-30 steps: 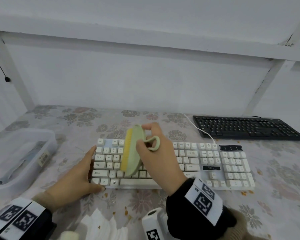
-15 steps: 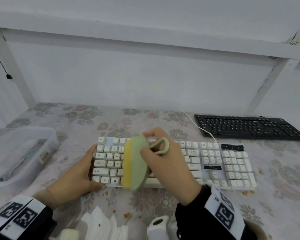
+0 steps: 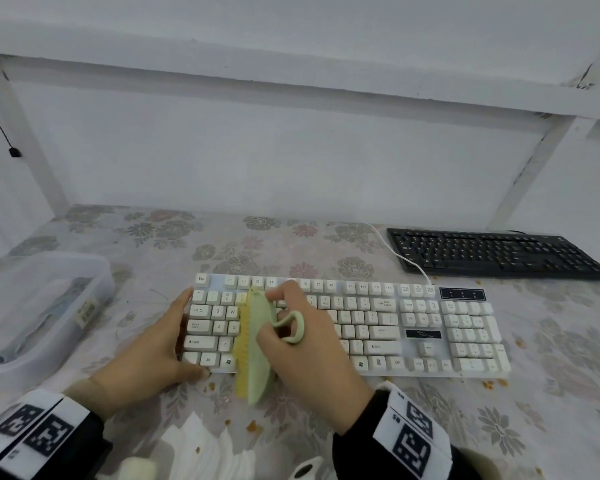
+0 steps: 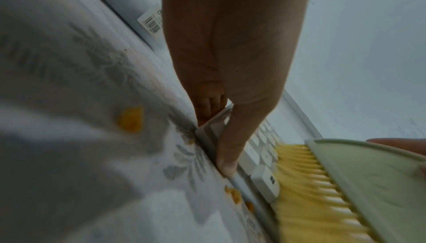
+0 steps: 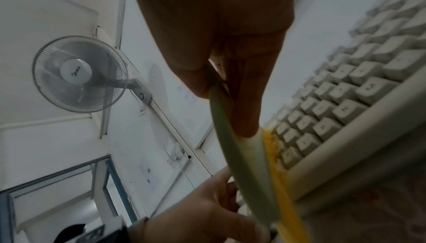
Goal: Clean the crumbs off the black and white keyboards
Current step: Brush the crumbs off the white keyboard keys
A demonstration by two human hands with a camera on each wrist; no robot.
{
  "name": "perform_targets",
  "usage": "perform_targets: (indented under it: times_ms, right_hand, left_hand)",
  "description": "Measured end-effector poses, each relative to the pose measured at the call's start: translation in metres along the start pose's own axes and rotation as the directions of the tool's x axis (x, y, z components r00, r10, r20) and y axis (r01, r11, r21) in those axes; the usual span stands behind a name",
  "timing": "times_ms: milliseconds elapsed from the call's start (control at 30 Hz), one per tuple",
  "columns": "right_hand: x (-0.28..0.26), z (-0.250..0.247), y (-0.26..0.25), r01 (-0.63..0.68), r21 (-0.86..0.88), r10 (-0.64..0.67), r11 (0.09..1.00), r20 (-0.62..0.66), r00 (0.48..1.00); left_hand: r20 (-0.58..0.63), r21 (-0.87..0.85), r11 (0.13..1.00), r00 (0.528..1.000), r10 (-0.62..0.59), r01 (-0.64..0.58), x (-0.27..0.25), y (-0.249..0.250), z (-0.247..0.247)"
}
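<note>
Head view shows two keyboards on the floral tablecloth (image 3: 551,393): one white keyboard (image 3: 378,327) near the middle and one black keyboard (image 3: 492,252) at the far right, well apart. One green brush (image 3: 258,351) with yellow bristles stands on edge across the white keyboard's left part, its near end overhanging the front edge. The right hand (image 3: 309,348) pinches the brush's back, fingers curled round it. The left hand (image 3: 146,355) clasps the keyboard's left end, thumb (image 4: 228,155) on the near corner. Several orange crumbs (image 3: 253,426) lie on the cloth nearby. One clear plastic box (image 3: 42,306) sits at the left.
</note>
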State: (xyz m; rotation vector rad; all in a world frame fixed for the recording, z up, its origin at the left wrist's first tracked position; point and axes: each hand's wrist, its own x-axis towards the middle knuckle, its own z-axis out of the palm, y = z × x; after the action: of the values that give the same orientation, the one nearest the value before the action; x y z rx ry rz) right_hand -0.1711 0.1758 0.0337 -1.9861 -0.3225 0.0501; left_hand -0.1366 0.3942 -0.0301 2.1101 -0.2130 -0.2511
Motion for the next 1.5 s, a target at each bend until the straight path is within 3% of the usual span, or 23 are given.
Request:
perform_targets:
  times_ms: [167,267,400,633,933,1067,1233,1500]
  right_hand:
    - [0.001,-0.012,-0.011,-0.040,0.029,0.038,0.999,0.064,0.997]
    - [0.011,-0.017,-0.020,0.011,0.130,-0.001,0.991,-0.075,0.997]
    - [0.025,-0.011,-0.024,0.106,0.077,-0.087,0.991,-0.221,0.971]
    - [0.029,-0.002,-0.018,-0.033,0.022,0.034,0.999,-0.059,0.998]
    - [0.008,0.003,-0.022,0.029,-0.100,-0.016,0.995,0.130,0.991]
    - [0.008,-0.006,-0.029,0.017,-0.055,-0.013,0.998,0.076,0.997]
    - [0.023,-0.007,-0.029,0.077,0.026,-0.072,0.997,-0.137,0.988]
    - [0.014,0.010,-0.014,0.009,-0.024,-0.008,1.000,0.020,1.000]
  left_hand:
    - [0.004,-0.010,1.000,1.000,-0.001,0.001,0.001,-0.003,-0.001]
    - [0.013,-0.009,1.000,1.000,0.004,-0.004,0.000,-0.002,-0.001]
    - [0.014,-0.002,1.000,1.000,0.019,-0.019,-0.001,0.002,0.000]
    - [-0.002,0.012,1.000,1.000,0.020,-0.020,-0.001,0.003,0.000]
    - [-0.001,0.004,1.000,1.000,0.009,-0.009,-0.001,0.001,-0.001]
    - [0.010,0.003,1.000,1.000,0.008,-0.008,-0.002,0.003,0.000]
    - [0.002,0.026,0.999,1.000,0.022,-0.022,-0.002,0.005,0.000]
    - [0.004,0.009,0.999,0.999,0.033,-0.033,-0.003,0.008,0.001]
